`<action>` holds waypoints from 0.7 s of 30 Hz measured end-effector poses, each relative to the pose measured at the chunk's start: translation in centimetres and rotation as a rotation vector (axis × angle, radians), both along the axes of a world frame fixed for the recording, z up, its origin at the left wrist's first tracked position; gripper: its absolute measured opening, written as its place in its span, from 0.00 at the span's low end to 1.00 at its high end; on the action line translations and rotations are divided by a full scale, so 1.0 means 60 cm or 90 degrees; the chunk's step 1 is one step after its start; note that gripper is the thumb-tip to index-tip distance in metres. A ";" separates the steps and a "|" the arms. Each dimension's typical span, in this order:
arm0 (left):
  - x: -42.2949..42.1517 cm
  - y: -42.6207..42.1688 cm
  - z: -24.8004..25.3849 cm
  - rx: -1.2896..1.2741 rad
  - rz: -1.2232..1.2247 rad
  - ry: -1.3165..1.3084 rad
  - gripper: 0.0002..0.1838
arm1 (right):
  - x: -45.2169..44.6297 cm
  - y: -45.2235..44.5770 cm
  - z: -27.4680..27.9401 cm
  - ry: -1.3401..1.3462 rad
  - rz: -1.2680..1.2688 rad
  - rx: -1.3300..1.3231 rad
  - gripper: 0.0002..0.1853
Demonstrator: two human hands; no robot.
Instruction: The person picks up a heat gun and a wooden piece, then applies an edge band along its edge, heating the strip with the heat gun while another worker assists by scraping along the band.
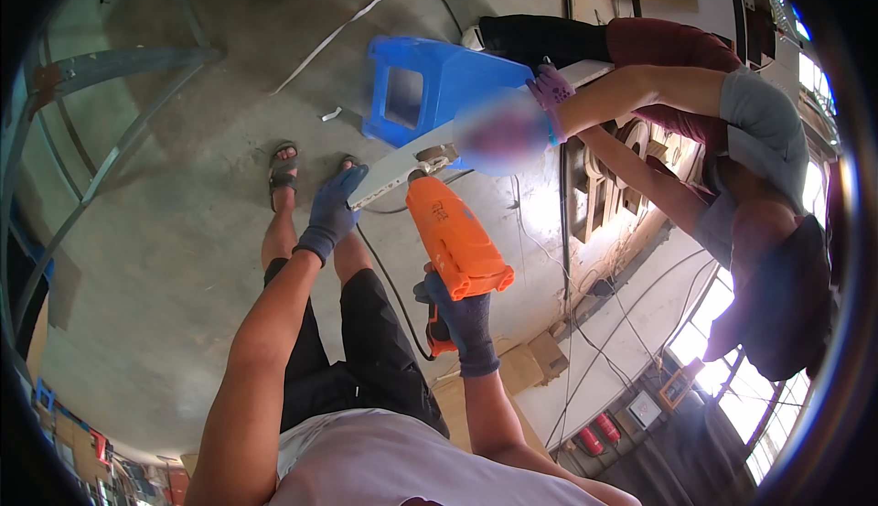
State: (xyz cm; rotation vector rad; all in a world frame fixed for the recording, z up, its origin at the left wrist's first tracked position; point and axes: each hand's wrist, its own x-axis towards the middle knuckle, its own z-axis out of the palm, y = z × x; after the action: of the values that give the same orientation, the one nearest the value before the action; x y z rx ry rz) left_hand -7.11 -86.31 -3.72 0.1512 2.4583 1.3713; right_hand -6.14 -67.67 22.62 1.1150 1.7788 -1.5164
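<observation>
My left hand (pixel 335 204), in a grey-blue glove, is closed on the near end of a pale narrow board (pixel 389 175). My right hand (pixel 466 323), gloved alike, grips the handle of an orange drill-like power tool (pixel 455 236). The tool's nose points at the board beside a rough-edged cutout (pixel 437 158); whether its tip touches the board I cannot tell. A blue plastic stool (pixel 480 80) lies under or just behind the board. A co-worker's purple-gloved hand (pixel 551 87) rests on the board's far part, and a blurred patch covers the area next to it.
The co-worker (pixel 768 122) leans in from the right. A dark cable (pixel 384 273) runs past my legs. White strips (pixel 338 35) lie on the concrete floor (pixel 183 231). A metal frame (pixel 128 62) stands at left; cardboard (pixel 521 369) and red cylinders (pixel 599 435) are at lower right.
</observation>
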 end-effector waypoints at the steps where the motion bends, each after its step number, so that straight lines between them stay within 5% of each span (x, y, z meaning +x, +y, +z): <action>1: 0.000 0.000 -0.001 -0.004 -0.006 -0.002 0.29 | 0.002 0.001 -0.002 0.008 0.009 0.004 0.18; 11: 0.000 0.004 -0.010 -0.013 -0.016 -0.016 0.33 | 0.007 -0.007 -0.001 0.027 0.004 0.038 0.10; 21: -0.008 0.015 -0.012 -0.037 -0.032 -0.029 0.36 | 0.051 0.007 -0.011 0.156 0.354 0.183 0.08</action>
State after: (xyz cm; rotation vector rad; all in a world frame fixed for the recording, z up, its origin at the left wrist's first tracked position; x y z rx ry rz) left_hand -7.59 -85.43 -4.42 0.1650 2.4361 1.2676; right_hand -3.07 -67.24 21.98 0.4881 2.2853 -1.1133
